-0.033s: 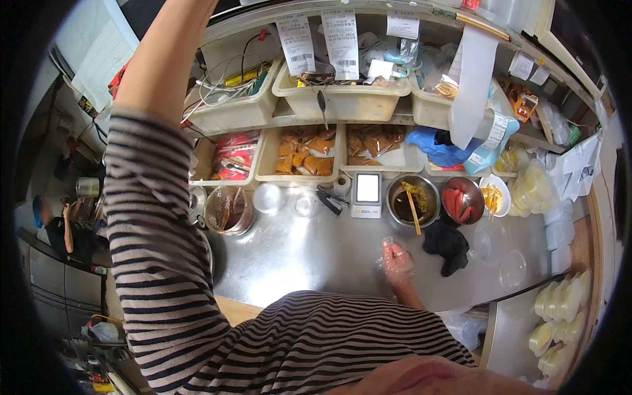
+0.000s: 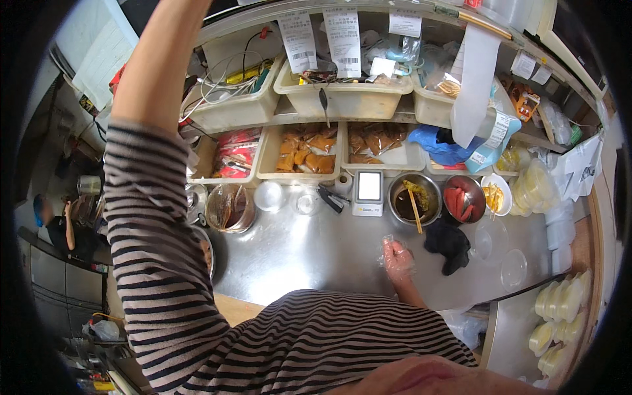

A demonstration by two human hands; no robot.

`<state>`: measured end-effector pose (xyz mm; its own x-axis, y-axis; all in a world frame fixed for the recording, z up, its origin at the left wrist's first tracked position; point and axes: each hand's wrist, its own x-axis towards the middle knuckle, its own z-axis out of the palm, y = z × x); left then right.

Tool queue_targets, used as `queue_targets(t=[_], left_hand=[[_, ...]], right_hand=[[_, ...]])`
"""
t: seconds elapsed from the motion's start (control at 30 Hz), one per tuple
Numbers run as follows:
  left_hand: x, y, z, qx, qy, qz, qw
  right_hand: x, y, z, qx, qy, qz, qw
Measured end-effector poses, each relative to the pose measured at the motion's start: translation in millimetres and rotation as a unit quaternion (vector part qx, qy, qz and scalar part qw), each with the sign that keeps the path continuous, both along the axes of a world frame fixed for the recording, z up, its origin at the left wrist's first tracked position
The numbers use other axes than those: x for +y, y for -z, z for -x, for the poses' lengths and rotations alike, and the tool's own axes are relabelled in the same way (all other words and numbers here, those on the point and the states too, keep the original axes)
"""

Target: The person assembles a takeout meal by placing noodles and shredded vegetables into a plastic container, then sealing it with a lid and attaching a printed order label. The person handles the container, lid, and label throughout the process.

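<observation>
My left arm (image 2: pixel 155 197), in a striped sleeve, reaches up past the top edge, so the left hand is out of sight. Low over the steel counter (image 2: pixel 309 253) is my right hand (image 2: pixel 397 261), in a loose clear plastic glove. Its fingers are curled together; whether anything is inside them is hidden. A black cloth (image 2: pixel 447 246) lies just right of it. Beyond stand a steel bowl (image 2: pixel 399 209) of dark liquid and yellow-green food with chopsticks (image 2: pixel 415 207) in it, and a white digital scale (image 2: pixel 367 209).
Behind are bins of brown packets (image 2: pixel 306 151) and storage tubs (image 2: pixel 342 99). A bowl of red pieces (image 2: pixel 463 205) and a white bowl (image 2: pixel 496 195) stand right, near clear lids (image 2: pixel 513 270). At left are a bag-lined pot (image 2: pixel 230 209) and a round pan (image 2: pixel 207 253). Another person (image 2: pixel 58 224) stands far left.
My raised left arm has shifted slightly left, and more of the round pan beside it shows. The right hand has stayed in place.
</observation>
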<state>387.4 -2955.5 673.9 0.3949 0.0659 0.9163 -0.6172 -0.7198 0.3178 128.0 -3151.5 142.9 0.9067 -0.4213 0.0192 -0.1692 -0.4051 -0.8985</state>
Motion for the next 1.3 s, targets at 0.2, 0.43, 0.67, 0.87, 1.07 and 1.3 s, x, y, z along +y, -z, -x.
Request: queue_targets(t=[0.2, 0.43, 0.67, 0.87, 1.07, 1.3], left_hand=[[79.4, 22.3, 65.2, 0.004, 0.077, 0.079, 0.994], [173.2, 64.4, 130.2, -0.138, -0.154, 0.007, 0.978], [188.8, 97.7, 168.3, -0.263, -0.403, -0.12, 0.868], [132.3, 118.7, 103.2, -0.267, -0.112, -0.159, 0.944], [119.2, 49.6, -67.8, -0.005, -0.161, -0.128, 0.979], [121.1, 13.7, -154.4, 0.062, -0.159, -0.21, 0.963]], right_hand=[[6.1, 1.6, -2.0, -0.07, -0.032, 0.008, 0.997], [11.1, -1.5, 9.8, -0.026, -0.06, 0.012, 0.998], [24.3, -9.7, 0.0, -0.041, -0.087, -0.041, 0.995], [28.5, -5.1, -12.4, -0.042, -0.12, -0.041, 0.991], [24.1, -1.4, -12.4, -0.119, -0.097, -0.017, 0.988], [0.9, 2.4, -9.2, 0.027, -0.029, 0.008, 0.999]])
